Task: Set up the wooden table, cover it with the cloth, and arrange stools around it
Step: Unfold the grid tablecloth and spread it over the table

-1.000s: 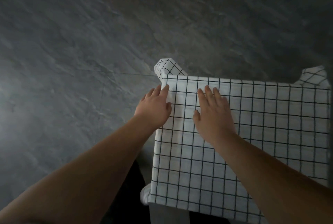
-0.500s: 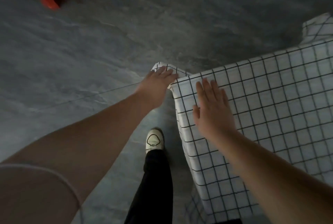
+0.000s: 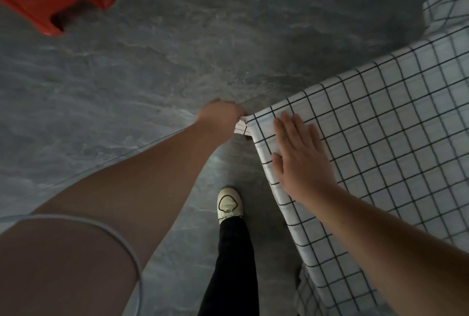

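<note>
Left hand (image 3: 220,115) pinches the hanging corner of the white black-grid cloth (image 3: 380,138); right hand (image 3: 302,160) lies flat, fingers together, just inboard.

Left arm stretched forward and bare, left hand (image 3: 220,115) curled at the cloth (image 3: 380,143) corner, fingertips hidden, seemingly pinching the hanging flap. Right arm reaching in from lower right, right hand (image 3: 300,160) flat, palm down, fingers (image 3: 291,125) straight and together, thumb spread toward the left hand, pressing the cloth just beside that corner. Hands near, not touching.
</note>
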Tool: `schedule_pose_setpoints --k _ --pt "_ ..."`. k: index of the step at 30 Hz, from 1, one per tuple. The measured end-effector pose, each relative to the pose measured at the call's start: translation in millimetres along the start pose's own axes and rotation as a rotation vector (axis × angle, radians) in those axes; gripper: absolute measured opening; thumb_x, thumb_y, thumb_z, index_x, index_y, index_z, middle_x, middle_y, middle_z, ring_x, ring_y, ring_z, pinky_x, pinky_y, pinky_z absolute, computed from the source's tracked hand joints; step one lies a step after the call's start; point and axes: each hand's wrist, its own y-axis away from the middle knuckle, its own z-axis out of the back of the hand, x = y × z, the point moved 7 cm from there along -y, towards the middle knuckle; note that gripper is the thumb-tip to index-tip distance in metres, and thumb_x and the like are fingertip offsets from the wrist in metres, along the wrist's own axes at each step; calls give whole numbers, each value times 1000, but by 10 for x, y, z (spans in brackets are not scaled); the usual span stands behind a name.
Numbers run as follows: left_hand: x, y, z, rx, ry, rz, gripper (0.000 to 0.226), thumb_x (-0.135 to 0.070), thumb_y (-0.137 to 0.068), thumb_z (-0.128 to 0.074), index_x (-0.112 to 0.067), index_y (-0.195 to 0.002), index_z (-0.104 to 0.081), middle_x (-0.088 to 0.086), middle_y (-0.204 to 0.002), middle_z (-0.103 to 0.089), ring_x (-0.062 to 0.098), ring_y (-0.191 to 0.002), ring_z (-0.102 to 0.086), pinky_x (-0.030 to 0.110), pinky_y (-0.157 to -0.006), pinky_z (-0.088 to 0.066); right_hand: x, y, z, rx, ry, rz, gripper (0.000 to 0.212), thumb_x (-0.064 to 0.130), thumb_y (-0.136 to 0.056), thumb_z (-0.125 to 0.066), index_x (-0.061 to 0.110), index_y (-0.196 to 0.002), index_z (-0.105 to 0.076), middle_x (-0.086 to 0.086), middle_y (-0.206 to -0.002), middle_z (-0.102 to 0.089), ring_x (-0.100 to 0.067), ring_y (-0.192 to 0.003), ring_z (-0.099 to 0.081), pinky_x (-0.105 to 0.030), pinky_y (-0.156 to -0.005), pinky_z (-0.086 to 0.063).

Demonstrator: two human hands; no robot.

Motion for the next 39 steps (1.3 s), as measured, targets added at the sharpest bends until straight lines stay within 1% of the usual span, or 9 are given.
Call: schedule_pose_setpoints --k 2,4,13,18,23,30,34,37,39 --pt "50 -4 -46 57 33 62 41 -10 -94 -56 -35 -126 -63 1 -121 -67 26 -111 -62 37 -96 -48 -5 9 -25 -10 14 16 71 36 -99 -39 5 -159 -18 -14 -168 -10 -32 -155 -8 -54 -123 -13" --pt "65 -25 -67 57 78 76 43 -10 -92 -57 -38 -123 -64 0 -115 -68 27 -106 -64 40 -88 -54 -7 14 -60 -11 32 30 71 36 -100 -39 4 -159 -15 -15 -168 -7 -32 -155 -4 -55 -124 -11" --pt "168 -215 -283 -48 133 72 46 -11 -97 -54 -42 -131 -60 0 -122 -68 28 -112 -62 36 -90 -51 -17 7 -153 -24 68 14 71 40 -102 -27 5 -160 -5 -14 -168 1 -32 -155 1 -56 -123 -8" --pt "381 -256 -485 -20 234 121 32 -12 -96 -51 -33 -112 -69 1 -105 -70 26 -100 -66 37 -82 -55 -6 -2 -160 -54 68 10 71 39 -101 -27 5 -160 -7 -15 -168 -4 -32 -155 -1 -57 -123 -10" --pt "606 -332 -653 -11 333 166 31 -18 -97 -55 -41 -112 -70 -4 -105 -71 23 -100 -66 38 -86 -55 -12 -15 -156 -81 70 9 72 40 -100 -26 4 -160 -10 -16 -168 -7 -33 -155 -2 -58 -123 -10" --pt "771 -310 -831 54 249 208 24 -19 -97 -56 -34 -110 -70 0 -101 -69 26 -97 -65 40 -84 -55 11 -15 -152 -117 70 12 71 38 -99 -26 1 -158 -16 -19 -166 -14 -36 -154 -8 -57 -123 -10" --pt "829 -297 -786 80 225 294 19 -14 -93 -58 -29 -95 -69 -1 -88 -63 28 -95 -66 37 -74 -50 8 -17 -147 -108 66 13 71 38 -99 -26 1 -158 -14 -19 -166 -12 -36 -154 -8 -57 -123 -9" --pt "873 -267 -738 105 213 360 12 -18 -92 -61 -28 -90 -67 3 -97 -68 29 -99 -66 38 -81 -51 4 -16 -142 -97 62 15 71 38 -99 -27 0 -158 -14 -19 -166 -11 -35 -154 -7 -58 -123 -10" --pt "916 -215 -710 102 185 430 14 -18 -93 -61 -24 -103 -70 7 -109 -69 31 -106 -65 39 -87 -49 2 -15 -143 -87 57 16 71 38 -99 -28 0 -158 -13 -18 -167 -10 -34 -155 -5 -58 -123 -10"
